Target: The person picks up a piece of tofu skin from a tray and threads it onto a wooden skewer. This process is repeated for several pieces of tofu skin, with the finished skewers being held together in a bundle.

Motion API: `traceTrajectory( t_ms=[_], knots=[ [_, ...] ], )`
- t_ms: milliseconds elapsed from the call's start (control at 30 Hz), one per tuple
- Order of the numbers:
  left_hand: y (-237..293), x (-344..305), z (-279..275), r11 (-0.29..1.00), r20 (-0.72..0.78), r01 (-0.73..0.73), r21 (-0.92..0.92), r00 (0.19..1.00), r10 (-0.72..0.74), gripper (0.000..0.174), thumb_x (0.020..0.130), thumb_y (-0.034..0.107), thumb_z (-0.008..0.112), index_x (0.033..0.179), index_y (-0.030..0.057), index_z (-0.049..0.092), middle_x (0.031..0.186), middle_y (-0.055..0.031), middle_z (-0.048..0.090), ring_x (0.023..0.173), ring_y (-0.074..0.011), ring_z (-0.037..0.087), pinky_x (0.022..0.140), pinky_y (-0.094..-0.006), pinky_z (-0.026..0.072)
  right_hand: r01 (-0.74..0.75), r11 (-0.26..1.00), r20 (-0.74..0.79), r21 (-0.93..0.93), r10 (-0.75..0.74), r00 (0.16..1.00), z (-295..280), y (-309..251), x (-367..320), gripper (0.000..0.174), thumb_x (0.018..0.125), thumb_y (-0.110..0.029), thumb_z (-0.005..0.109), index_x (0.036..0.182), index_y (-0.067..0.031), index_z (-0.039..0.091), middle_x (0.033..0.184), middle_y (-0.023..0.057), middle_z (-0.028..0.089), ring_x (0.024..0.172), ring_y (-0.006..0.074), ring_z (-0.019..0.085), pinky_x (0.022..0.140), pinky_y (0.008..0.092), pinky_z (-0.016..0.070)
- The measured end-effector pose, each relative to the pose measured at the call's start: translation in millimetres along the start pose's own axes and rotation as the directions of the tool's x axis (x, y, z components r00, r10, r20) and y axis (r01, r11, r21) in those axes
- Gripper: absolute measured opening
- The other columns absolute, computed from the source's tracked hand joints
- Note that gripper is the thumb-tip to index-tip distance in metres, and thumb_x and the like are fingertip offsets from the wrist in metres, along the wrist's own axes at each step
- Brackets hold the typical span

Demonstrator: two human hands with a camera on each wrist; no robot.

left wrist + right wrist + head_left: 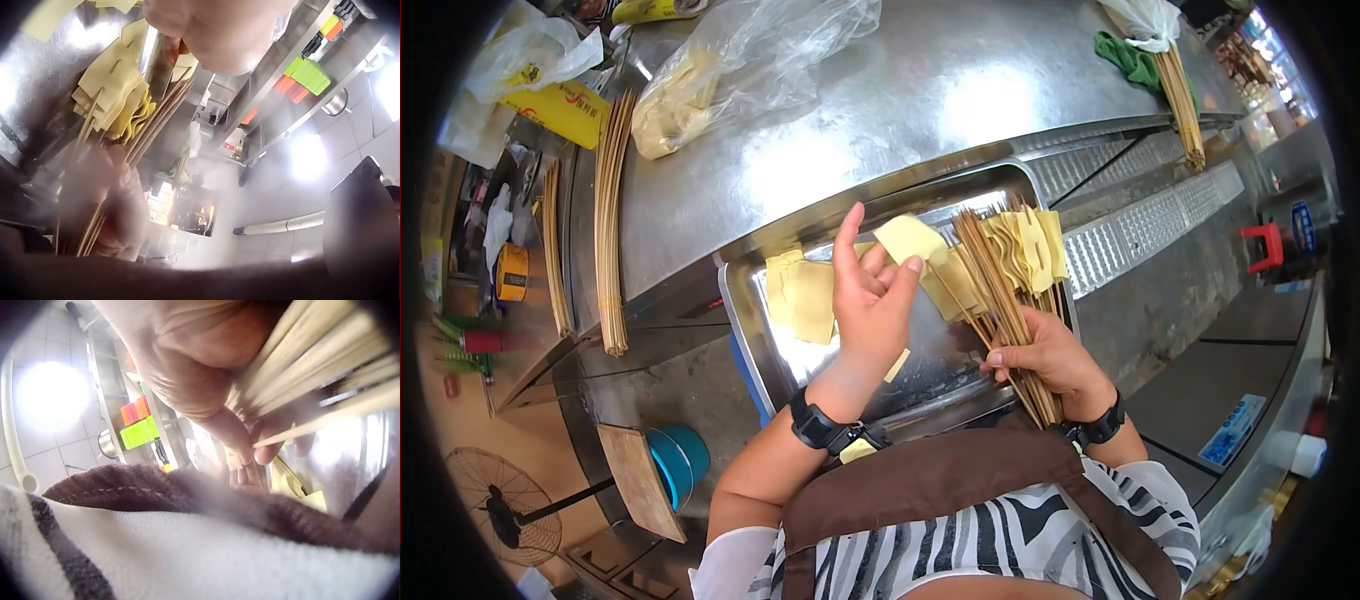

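Note:
My left hand (872, 310) pinches a folded pale-yellow sheet, like tofu skin (912, 240), between thumb and fingers, its index finger pointing up. With my right hand (1055, 358) I grip a thick bundle of bamboo skewers (997, 280). One single skewer (325, 422) sticks out from between the right thumb and fingertip, its far end close by the pinched sheet. Several wavy yellow sheets (1035, 245) are threaded on skewers at the right; they also show in the left wrist view (112, 81). Beneath both hands lies a metal tray (748, 325), with loose flat sheets (800, 300) at its left.
Beyond the tray stretches a steel counter (880, 130) bearing a clear plastic bag (750, 70) of yellow sheets. Bundled skewers (611, 230) lie at the counter's left; another bundle (1178, 100) and a green cloth (1128, 62) are at the far right. A fan (500, 505) stands lower left.

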State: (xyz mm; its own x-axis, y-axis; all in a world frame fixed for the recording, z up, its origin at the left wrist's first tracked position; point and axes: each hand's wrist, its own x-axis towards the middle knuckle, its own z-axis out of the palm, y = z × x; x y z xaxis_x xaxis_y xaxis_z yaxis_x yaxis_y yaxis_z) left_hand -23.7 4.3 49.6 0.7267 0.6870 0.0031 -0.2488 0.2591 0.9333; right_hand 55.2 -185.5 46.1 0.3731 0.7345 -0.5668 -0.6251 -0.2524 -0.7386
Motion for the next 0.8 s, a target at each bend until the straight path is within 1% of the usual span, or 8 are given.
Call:
traceTrajectory(
  t_ms=[67, 133, 167, 233, 367, 433, 733, 800],
  knots=[
    [2.1, 3.9, -4.3, 0.999, -0.005, 0.035, -0.017, 0.999, -0.036, 0.051, 0.091, 0.0, 0.054, 0.137, 0.0013, 0.033, 0.102, -0.0106, 0.066, 0.092, -0.0119, 0.062, 0.083, -0.0278, 0.0513, -0.001, 1.0, 0.0, 0.002, 0.001, 1.0, 0.2, -0.4, 0.0, 0.032, 0.079, 0.003, 0.066, 0.107, 0.0012, 0.052, 0.079, 0.0074, 0.062, 0.066, 0.0155, 0.064, 0.062, 0.0254, 0.0524],
    [1.6, 8.3, -12.9, 0.976, 0.12, 0.216, 0.039, 0.968, -0.219, 0.042, 0.091, 0.003, 0.055, 0.132, 0.0013, 0.044, 0.103, -0.0102, 0.065, 0.092, -0.0132, 0.062, 0.082, -0.031, 0.0536, 0.003, 1.0, 0.0, -0.007, -0.003, 1.0, 0.7, -0.8, -0.3, 0.031, 0.079, 0.003, 0.066, 0.107, 0.0012, 0.052, 0.079, 0.0072, 0.062, 0.066, 0.0152, 0.064, 0.062, 0.0252, 0.0525],
    [-0.4, 9.3, -13.7, 0.976, 0.118, 0.215, 0.038, 0.969, -0.219, 0.042, 0.091, 0.003, 0.055, 0.132, 0.0013, 0.044, 0.103, -0.0102, 0.065, 0.092, -0.0132, 0.062, 0.082, -0.031, 0.0536, 0.002, 1.0, 0.001, -0.008, -0.002, 1.0, 0.8, -0.5, 0.0, 0.031, 0.079, 0.003, 0.066, 0.107, 0.0012, 0.052, 0.079, 0.0072, 0.062, 0.066, 0.0152, 0.064, 0.062, 0.0252, 0.0525],
    [-3.8, 10.8, -14.0, 0.959, 0.054, 0.283, 0.033, 0.957, -0.284, 0.033, 0.09, 0.002, 0.058, 0.122, -0.0028, 0.054, 0.099, -0.0087, 0.064, 0.089, -0.0103, 0.061, 0.078, -0.0281, 0.0558, 0.009, 1.0, -0.002, -0.001, -0.009, 1.0, 0.6, 0.1, 0.5, 0.03, 0.079, 0.003, 0.066, 0.106, 0.0011, 0.053, 0.079, 0.007, 0.062, 0.066, 0.0149, 0.064, 0.062, 0.0252, 0.0526],
    [-5.0, 5.1, -12.2, 0.961, -0.007, 0.276, 0.03, 0.961, -0.276, 0.029, 0.09, 0.002, 0.059, 0.118, -0.0042, 0.057, 0.1, -0.008, 0.064, 0.089, -0.0097, 0.061, 0.078, -0.0285, 0.0562, 0.008, 1.0, -0.021, 0.014, -0.008, 1.0, 3.3, -1.5, -1.0, 0.03, 0.079, 0.002, 0.066, 0.106, 0.0012, 0.053, 0.079, 0.007, 0.062, 0.065, 0.0147, 0.064, 0.064, 0.0256, 0.053],
    [-8.3, 2.1, -12.9, 0.965, -0.018, 0.258, 0.052, 0.966, -0.257, 0.032, 0.091, 0.005, 0.058, 0.122, -0.0029, 0.054, 0.103, -0.0091, 0.065, 0.092, -0.0131, 0.063, 0.082, -0.033, 0.0548, 0.01, 1.0, -0.03, 0.01, -0.01, 0.999, 3.7, -1.4, -0.8, 0.03, 0.079, 0.003, 0.066, 0.107, 0.0013, 0.053, 0.079, 0.0068, 0.062, 0.065, 0.0147, 0.064, 0.066, 0.0261, 0.0533],
    [-13.5, -12.1, -5.4, 0.972, -0.048, 0.23, -0.049, 0.971, -0.232, 0.034, 0.091, 0.005, 0.058, 0.123, -0.0057, 0.052, 0.104, -0.0104, 0.064, 0.091, -0.0139, 0.062, 0.081, -0.0324, 0.0555, 0.015, 1.0, -0.03, 0.01, -0.015, 0.999, 4.2, -2.3, -0.7, 0.033, 0.079, 0.003, 0.066, 0.109, 0.0019, 0.053, 0.078, 0.0064, 0.061, 0.065, 0.0146, 0.063, 0.067, 0.027, 0.0537],
    [-15.7, -19.1, -7.0, 0.969, -0.044, 0.249, -0.008, 0.968, -0.249, 0.034, 0.091, 0.004, 0.057, 0.123, -0.0061, 0.052, 0.104, -0.0105, 0.064, 0.091, -0.0138, 0.062, 0.081, -0.0325, 0.0557, 0.017, 1.0, -0.031, 0.012, -0.017, 0.999, 3.6, -1.2, -0.3, 0.033, 0.079, 0.003, 0.066, 0.109, 0.0019, 0.052, 0.078, 0.0064, 0.061, 0.065, 0.0146, 0.063, 0.068, 0.027, 0.0537]
  ],
)
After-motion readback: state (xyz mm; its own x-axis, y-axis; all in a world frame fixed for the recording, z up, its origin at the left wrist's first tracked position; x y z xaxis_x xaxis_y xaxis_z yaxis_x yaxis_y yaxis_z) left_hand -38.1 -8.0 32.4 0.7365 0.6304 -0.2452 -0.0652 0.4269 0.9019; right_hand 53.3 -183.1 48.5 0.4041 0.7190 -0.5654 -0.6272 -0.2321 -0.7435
